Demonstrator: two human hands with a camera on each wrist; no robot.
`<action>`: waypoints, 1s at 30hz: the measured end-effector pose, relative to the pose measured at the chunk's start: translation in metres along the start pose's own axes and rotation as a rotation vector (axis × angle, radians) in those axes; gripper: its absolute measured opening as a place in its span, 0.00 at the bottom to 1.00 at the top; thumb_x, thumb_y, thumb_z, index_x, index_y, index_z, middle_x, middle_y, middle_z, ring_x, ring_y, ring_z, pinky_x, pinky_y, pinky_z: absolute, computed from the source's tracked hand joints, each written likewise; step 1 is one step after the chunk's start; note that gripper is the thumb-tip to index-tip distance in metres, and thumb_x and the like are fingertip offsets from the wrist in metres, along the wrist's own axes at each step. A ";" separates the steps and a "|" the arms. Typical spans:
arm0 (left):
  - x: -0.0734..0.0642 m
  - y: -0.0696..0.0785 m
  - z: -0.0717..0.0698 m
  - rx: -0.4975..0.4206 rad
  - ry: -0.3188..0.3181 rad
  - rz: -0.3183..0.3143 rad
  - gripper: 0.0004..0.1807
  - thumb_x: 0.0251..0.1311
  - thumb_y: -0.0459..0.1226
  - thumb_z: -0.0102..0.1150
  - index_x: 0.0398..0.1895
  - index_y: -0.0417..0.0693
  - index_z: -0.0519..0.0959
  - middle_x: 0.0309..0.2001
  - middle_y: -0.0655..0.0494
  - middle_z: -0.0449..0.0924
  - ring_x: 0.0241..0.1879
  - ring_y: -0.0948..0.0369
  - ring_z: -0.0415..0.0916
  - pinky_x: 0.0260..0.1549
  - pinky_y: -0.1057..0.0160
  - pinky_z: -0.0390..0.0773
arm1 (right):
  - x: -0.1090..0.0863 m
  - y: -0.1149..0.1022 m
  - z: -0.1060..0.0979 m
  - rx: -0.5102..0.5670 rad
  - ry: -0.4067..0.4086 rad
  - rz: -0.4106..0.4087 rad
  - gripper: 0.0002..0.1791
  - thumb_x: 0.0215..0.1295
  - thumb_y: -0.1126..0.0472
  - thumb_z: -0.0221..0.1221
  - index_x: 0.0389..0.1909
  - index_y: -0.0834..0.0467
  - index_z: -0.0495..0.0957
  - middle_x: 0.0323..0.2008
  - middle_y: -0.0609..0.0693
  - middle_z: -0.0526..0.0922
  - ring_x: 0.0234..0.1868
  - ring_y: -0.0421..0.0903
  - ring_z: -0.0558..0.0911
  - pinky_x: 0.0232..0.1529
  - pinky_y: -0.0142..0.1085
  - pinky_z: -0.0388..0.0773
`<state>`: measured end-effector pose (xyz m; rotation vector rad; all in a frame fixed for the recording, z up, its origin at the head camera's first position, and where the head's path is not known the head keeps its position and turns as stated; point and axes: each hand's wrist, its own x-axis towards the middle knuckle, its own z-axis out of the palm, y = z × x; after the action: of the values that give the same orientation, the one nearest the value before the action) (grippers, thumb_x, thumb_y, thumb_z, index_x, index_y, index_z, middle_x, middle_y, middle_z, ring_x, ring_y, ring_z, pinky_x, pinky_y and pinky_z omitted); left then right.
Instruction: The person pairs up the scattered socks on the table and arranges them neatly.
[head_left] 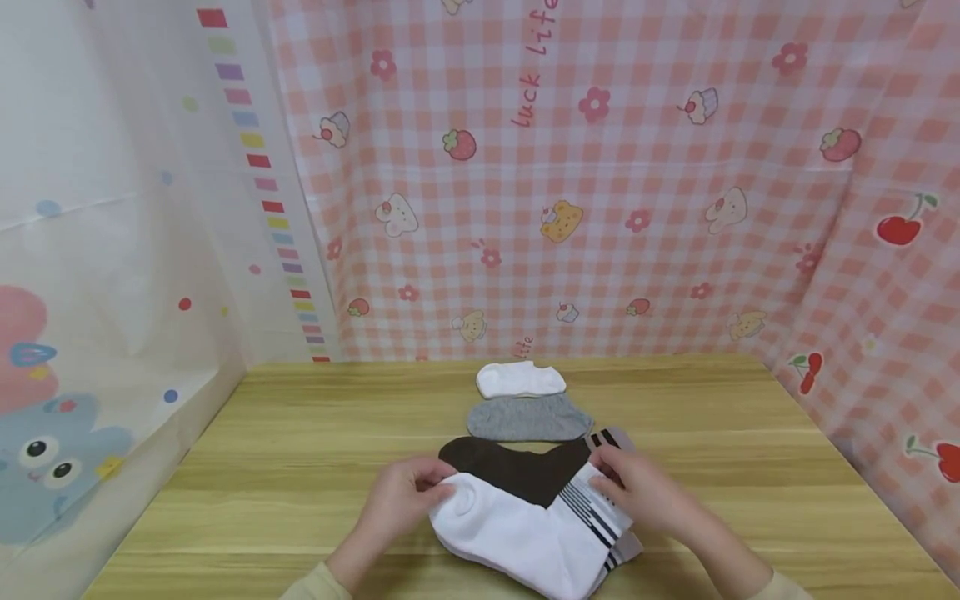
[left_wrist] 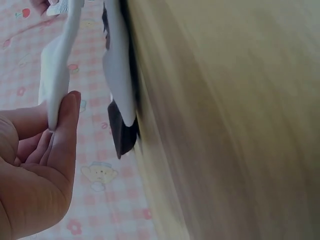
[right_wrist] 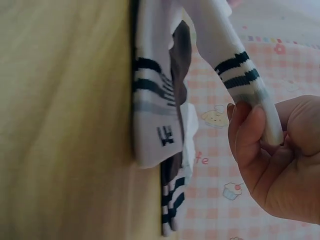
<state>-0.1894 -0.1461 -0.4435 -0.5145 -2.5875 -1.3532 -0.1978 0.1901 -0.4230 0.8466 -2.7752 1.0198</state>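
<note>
A white crew sock (head_left: 525, 533) with dark stripes at its cuff is stretched between both hands, raised above the table. My left hand (head_left: 397, 500) pinches its toe end between thumb and fingers. At the cuff end, my right hand (head_left: 645, 492) grips the sock (right_wrist: 237, 65) close to the stripes. Another white striped sock (right_wrist: 157, 110) lies flat beneath it, mostly hidden in the head view. Just behind is a dark brown sock (head_left: 510, 467) with a striped cuff, partly covered by the held one.
Beyond the brown sock lie a grey ankle sock (head_left: 525, 418) and a white ankle sock (head_left: 517, 381), one behind the other. They rest on a wood-grain table (head_left: 300, 433). A pink checked curtain (head_left: 525, 275) hangs at the table's back edge, with patterned cloth at both sides.
</note>
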 end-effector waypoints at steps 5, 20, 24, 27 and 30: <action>-0.001 -0.003 -0.002 0.019 -0.110 0.072 0.11 0.49 0.23 0.69 0.37 0.40 0.85 0.32 0.55 0.84 0.31 0.66 0.80 0.32 0.67 0.80 | -0.005 0.006 0.002 0.016 -0.034 -0.009 0.06 0.65 0.66 0.63 0.36 0.57 0.74 0.25 0.38 0.70 0.26 0.32 0.68 0.25 0.30 0.69; 0.001 -0.006 -0.002 0.174 -0.200 0.152 0.15 0.40 0.21 0.68 0.31 0.46 0.82 0.27 0.64 0.77 0.28 0.70 0.72 0.28 0.68 0.74 | -0.010 0.025 0.008 -0.033 -0.074 -0.097 0.13 0.57 0.68 0.68 0.33 0.52 0.73 0.27 0.35 0.69 0.29 0.32 0.68 0.29 0.31 0.69; 0.003 -0.005 -0.002 0.251 -0.217 0.165 0.15 0.38 0.23 0.70 0.29 0.47 0.81 0.25 0.65 0.75 0.27 0.70 0.69 0.27 0.68 0.73 | -0.010 0.026 0.009 -0.075 -0.078 -0.115 0.14 0.55 0.68 0.69 0.31 0.51 0.72 0.27 0.35 0.68 0.29 0.32 0.67 0.29 0.31 0.67; 0.006 -0.005 -0.001 0.325 -0.245 0.177 0.15 0.38 0.25 0.72 0.28 0.49 0.79 0.24 0.65 0.73 0.26 0.69 0.68 0.26 0.68 0.71 | -0.010 0.028 0.011 -0.102 -0.076 -0.131 0.16 0.52 0.68 0.70 0.29 0.50 0.71 0.26 0.34 0.67 0.28 0.32 0.67 0.29 0.31 0.67; 0.009 -0.005 0.000 0.384 -0.266 0.202 0.16 0.37 0.27 0.74 0.25 0.50 0.76 0.22 0.65 0.70 0.25 0.68 0.66 0.25 0.67 0.69 | -0.010 0.029 0.012 -0.120 -0.080 -0.134 0.17 0.50 0.68 0.70 0.28 0.50 0.70 0.26 0.34 0.68 0.29 0.33 0.68 0.29 0.32 0.68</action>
<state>-0.1993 -0.1465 -0.4445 -0.9058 -2.8093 -0.7407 -0.2030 0.2058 -0.4518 1.0610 -2.7666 0.8071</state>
